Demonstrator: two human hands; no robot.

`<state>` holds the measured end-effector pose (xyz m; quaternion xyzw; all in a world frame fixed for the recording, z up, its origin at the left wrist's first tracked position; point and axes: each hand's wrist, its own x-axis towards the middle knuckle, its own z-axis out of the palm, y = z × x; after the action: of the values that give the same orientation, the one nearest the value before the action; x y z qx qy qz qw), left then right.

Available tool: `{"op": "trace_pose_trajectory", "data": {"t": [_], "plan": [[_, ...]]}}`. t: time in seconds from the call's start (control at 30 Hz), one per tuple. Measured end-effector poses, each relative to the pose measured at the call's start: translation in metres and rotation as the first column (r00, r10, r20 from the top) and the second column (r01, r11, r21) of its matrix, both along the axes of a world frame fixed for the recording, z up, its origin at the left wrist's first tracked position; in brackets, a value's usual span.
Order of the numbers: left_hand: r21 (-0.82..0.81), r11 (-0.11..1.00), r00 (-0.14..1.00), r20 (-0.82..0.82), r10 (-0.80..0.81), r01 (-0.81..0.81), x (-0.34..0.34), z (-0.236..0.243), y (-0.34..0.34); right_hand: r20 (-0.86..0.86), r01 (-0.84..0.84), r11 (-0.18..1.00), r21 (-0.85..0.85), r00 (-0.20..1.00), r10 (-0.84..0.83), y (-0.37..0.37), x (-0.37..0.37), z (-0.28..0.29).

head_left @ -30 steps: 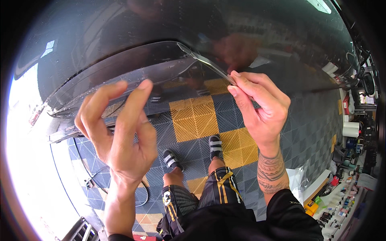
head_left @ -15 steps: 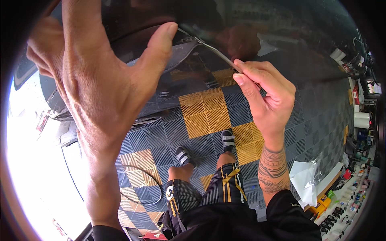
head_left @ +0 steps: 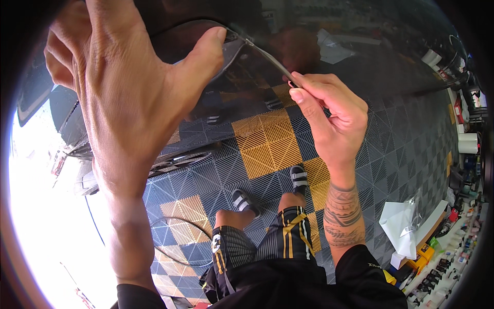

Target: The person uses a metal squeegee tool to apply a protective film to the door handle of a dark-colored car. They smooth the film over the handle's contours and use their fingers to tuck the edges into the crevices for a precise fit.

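Observation:
A glossy black car body panel (head_left: 370,67) fills the upper part of the view and mirrors the floor and my hands. My left hand (head_left: 128,92) lies against it at the upper left, fingers stretched and thumb out to the side; its fingertips are cut off by the picture's edge. From near that thumb's tip a thin dark strip (head_left: 272,62) runs down to the right. My right hand (head_left: 334,116) pinches the strip's lower end between thumb and fingertips. Where the strip joins the panel, a curved seam shows, partly covered by my left thumb.
Grey and yellow floor tiles (head_left: 265,144) lie under my feet. A dark cable (head_left: 193,226) loops at the lower left. White paper with clear film (head_left: 399,221) lies at the right, beside small items along the edge. Strong light glares at the left.
My right hand has moved slightly up and left, the strip still pinched in it. The view has shifted a little; my left hand keeps about the same pose.

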<state>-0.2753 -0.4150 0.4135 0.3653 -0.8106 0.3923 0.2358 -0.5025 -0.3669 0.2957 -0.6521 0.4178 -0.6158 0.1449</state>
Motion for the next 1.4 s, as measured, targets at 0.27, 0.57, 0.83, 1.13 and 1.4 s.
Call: {"op": "trace_pose_trajectory", "data": {"t": [0.27, 0.57, 0.83, 1.13, 1.4], "plan": [[0.006, 0.999, 0.999, -0.004, -0.037, 0.037, -0.016, 0.000, -0.004, -0.038, 0.034, 0.998, 0.057, 0.999, -0.032, 0.006, -0.006, 0.001], [0.005, 0.999, 0.999, -0.011, -0.044, 0.044, -0.018, 0.002, -0.001, -0.016, 0.067, 0.998, 0.007, 0.998, -0.067, 0.010, -0.002, -0.004], [0.002, 1.000, 1.000, 0.000, -0.028, 0.028, -0.020, 0.008, 0.000, -0.010, 0.068, 0.997, -0.037, 0.998, -0.068, 0.012, 0.001, -0.005], [0.004, 1.000, 1.000, -0.014, -0.023, 0.023, -0.024, 0.009, 0.003, -0.025, 0.072, 0.997, -0.039, 0.997, -0.073, 0.016, -0.003, -0.004], [0.007, 1.000, 1.000, -0.016, -0.018, 0.018, -0.027, 0.010, 0.005, -0.008, 0.070, 0.997, -0.032, 0.998, -0.070, 0.018, -0.004, -0.003]]}}
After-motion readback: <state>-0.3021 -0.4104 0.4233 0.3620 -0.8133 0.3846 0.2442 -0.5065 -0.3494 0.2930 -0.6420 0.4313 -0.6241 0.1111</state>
